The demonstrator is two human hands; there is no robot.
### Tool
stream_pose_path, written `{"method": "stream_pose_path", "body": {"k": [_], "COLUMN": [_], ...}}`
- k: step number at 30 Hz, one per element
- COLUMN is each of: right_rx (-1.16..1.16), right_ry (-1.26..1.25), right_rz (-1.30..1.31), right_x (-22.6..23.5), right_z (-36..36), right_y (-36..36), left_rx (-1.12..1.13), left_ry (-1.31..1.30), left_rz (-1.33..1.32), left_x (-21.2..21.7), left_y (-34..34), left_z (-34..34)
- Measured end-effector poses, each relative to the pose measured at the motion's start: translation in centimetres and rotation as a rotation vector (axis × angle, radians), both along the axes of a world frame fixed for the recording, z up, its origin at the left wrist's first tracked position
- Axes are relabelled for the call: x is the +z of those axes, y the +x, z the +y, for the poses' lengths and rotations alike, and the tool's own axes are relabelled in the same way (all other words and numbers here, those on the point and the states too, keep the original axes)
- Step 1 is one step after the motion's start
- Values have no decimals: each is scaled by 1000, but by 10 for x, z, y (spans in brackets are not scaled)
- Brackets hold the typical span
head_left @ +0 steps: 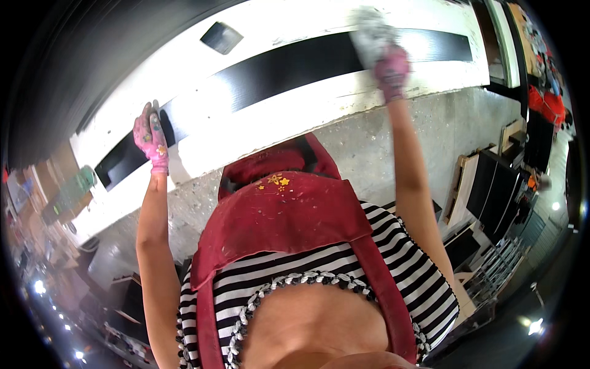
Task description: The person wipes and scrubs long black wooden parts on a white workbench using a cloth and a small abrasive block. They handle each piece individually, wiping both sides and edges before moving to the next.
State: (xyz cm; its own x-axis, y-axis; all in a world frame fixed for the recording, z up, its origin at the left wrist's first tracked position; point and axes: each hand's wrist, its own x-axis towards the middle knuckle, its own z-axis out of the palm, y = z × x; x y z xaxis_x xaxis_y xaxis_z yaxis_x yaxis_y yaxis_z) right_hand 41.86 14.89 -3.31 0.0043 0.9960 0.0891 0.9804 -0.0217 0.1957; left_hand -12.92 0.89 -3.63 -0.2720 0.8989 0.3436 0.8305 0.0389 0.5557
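A long, narrow black board (289, 66) with a glossy face lies across a white-topped workbench (289, 114) marked with scuffs. My right hand (392, 67), in a pink glove, grips a crumpled grey-white cloth (372, 38) against the board's right part; both are smeared by motion. Toward the board's left end is my left hand (150, 136), in a stained pink flowered glove. Its fingers are stretched out and hold nothing; whether they touch the board I cannot tell. A dark, square flat piece (221, 38) rests on the bench beyond the board.
Grey concrete floor (344, 138) shows between the bench and my red apron (283, 215). Dark panels (491, 190) stand stacked at the right, near a metal rack (501, 261). Red items (547, 104) are at the far right. Clutter, including a greenish object (77, 187), sits past the bench's left end.
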Motion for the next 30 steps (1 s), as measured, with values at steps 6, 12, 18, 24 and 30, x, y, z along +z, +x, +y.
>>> {"method": "stream_pose_path", "body": {"k": [6, 12, 18, 24, 30], "right_rx": [-398, -1014, -864, 154, -90], "right_ry": [-422, -78, -205, -95, 94], "right_rz": [2548, 2528, 2729, 1130, 259], "right_x": [-48, -1, 7, -61, 26], "right_z": [-95, -60, -77, -106, -54], "right_y": [-174, -83, -109, -94, 9], "left_rx": [-81, -100, -92, -98, -93], "left_ry": [-79, 12, -90, -66, -61], "left_rz": [157, -169, 146, 101, 92], "left_x": [9, -3, -5, -3, -1], "left_y": [50, 45, 41, 41, 40], "left_z": [20, 17, 18, 18, 17]}}
